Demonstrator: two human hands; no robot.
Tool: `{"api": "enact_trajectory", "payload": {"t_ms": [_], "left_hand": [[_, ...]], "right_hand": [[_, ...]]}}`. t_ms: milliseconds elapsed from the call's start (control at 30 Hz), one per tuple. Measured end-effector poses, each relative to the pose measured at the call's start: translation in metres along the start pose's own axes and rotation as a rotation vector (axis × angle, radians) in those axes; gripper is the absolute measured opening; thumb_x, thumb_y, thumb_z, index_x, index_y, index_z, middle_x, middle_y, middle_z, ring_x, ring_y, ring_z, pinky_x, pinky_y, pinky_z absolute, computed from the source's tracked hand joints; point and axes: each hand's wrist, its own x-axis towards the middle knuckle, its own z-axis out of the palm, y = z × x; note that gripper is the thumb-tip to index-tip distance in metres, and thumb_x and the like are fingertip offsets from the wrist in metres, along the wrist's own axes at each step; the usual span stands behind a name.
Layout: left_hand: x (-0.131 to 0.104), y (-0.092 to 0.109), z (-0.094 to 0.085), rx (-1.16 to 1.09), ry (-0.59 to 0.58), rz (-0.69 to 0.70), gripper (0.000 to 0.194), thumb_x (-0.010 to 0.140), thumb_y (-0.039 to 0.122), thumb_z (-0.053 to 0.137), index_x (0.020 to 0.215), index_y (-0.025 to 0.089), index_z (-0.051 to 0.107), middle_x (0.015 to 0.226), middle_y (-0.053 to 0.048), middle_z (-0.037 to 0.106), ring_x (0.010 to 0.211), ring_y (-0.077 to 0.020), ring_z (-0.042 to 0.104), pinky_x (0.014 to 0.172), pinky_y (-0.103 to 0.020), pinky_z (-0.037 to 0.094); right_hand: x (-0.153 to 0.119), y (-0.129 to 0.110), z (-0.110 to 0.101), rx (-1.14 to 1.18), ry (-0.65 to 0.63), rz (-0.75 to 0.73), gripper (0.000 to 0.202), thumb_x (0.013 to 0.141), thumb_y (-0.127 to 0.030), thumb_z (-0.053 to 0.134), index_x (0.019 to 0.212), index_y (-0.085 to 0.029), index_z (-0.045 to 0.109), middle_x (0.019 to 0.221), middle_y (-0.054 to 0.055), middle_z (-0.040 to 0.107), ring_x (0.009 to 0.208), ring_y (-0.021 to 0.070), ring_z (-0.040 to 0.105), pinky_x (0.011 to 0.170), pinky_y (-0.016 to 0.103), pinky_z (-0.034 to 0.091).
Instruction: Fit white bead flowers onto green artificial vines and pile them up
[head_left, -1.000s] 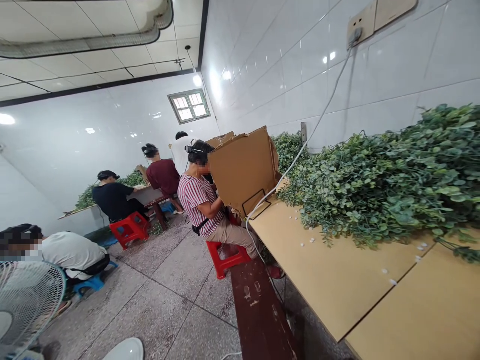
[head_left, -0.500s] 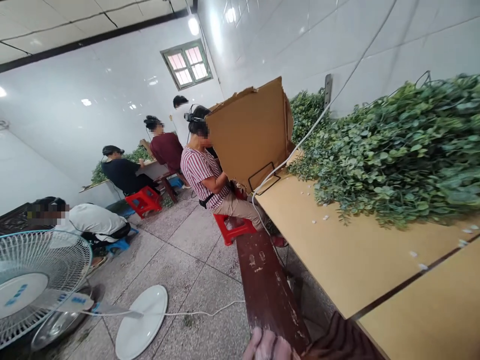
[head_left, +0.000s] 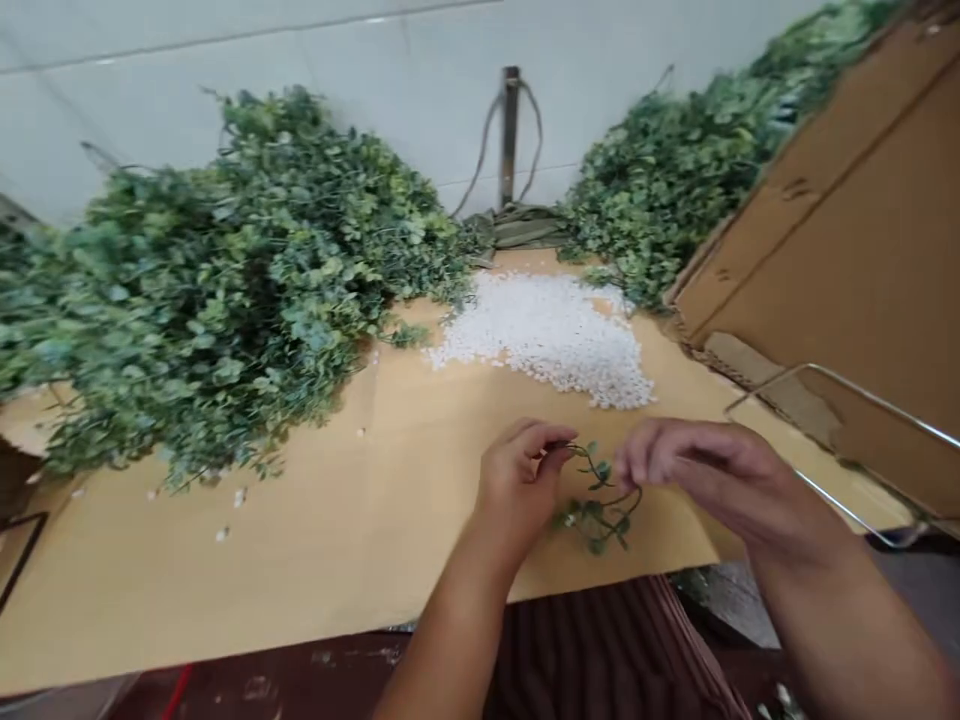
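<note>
Between my two hands, above the near edge of the table, is a thin green leafy sprig (head_left: 596, 515), which looks artificial. My left hand (head_left: 525, 470) pinches one end of its stem between thumb and fingers. My right hand (head_left: 675, 460) is closed on another part of the stem, its fingertips pressed together. The sprig's lower part curls down below the hands, with small round leaves. Just beyond my hands lies a spread heap of small white pieces (head_left: 551, 330) on the tabletop.
A large pile of green foliage (head_left: 247, 270) covers the back left of the table (head_left: 322, 560); another foliage pile (head_left: 675, 180) stands at the back right. A cardboard sheet (head_left: 847, 260) with a bent wire frame (head_left: 877, 400) rises on the right. A metal post (head_left: 510, 140) stands against the wall.
My view has swung from the room, with its co-workers and fan, down to the table in front of me. Both hands are now in view, holding a leafy sprig.
</note>
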Motion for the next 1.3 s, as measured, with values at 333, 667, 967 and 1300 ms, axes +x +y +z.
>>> {"api": "enact_trajectory", "payload": {"t_ms": [333,667,967,1300], "left_hand": [[-0.002,0.004,0.008,0.0,0.004,-0.088,0.013,0.069,0.01,0.063,0.078,0.018,0.068,0.074,-0.002,0.063,0.069,-0.012,0.057,0.065,-0.023,0.048],[0.025,0.011,0.0,0.206,-0.136,-0.099,0.013,0.073,0.02,0.061,0.083,0.017,0.068,0.08,-0.005,0.065,0.072,-0.0147,0.061,0.067,-0.026,0.049],[0.076,-0.018,0.025,1.036,-0.262,0.1,0.018,0.079,0.018,0.055,0.088,0.022,0.07,0.085,-0.006,0.066,0.077,-0.0193,0.061,0.07,-0.029,0.046],[0.073,-0.02,0.02,1.112,-0.285,0.192,0.022,0.083,0.018,0.048,0.093,0.02,0.067,0.09,-0.007,0.065,0.08,-0.0195,0.06,0.071,-0.029,0.046]], "right_hand": [[-0.004,0.034,0.038,0.014,-0.001,0.05,0.018,0.084,-0.029,0.05,0.093,-0.017,0.059,0.084,0.005,0.065,0.077,0.0162,0.061,0.068,0.026,0.049],[-0.013,0.042,0.024,-0.014,0.159,0.029,0.017,0.083,-0.028,0.049,0.087,-0.017,0.062,0.084,0.005,0.067,0.081,0.0175,0.062,0.073,0.027,0.049],[-0.022,0.041,0.015,0.021,0.211,0.118,0.018,0.081,-0.033,0.05,0.079,-0.017,0.058,0.069,0.002,0.059,0.067,0.0155,0.056,0.061,0.025,0.047],[-0.015,0.045,0.015,0.095,0.237,0.137,0.018,0.081,-0.033,0.051,0.077,-0.017,0.059,0.067,0.001,0.057,0.066,0.0143,0.054,0.06,0.023,0.046]]}}
